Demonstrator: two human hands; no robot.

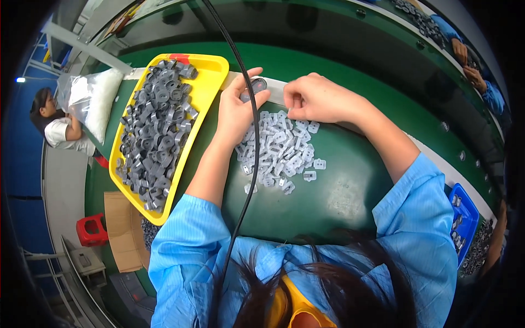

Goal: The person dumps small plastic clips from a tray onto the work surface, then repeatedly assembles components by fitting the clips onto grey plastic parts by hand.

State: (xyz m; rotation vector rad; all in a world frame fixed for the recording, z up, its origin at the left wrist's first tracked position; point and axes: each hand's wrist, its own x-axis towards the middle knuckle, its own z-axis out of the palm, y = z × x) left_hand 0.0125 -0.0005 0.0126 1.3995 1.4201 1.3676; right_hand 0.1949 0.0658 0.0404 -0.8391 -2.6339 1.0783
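My left hand (235,109) is closed around a dark grey round plastic part (258,85), held between thumb and fingers. Just to its right, my right hand (320,99) is closed in a pinch, fingertips pointing down at the far edge of a pile of small translucent white plastic pieces (279,145). Whatever sits between those fingertips is too small to make out. The pile lies on the green work surface (344,191) below both hands. A black cable (240,60) hangs across the view and crosses in front of my left hand.
Left of my arm, a yellow tray (210,82) holds many dark grey round parts (158,126). A conveyor belt (306,33) runs beyond the hands. At right stands a blue bin (465,208). Co-worker's hands (474,79) show far right; another person (60,123) is at left near a plastic bag (98,98).
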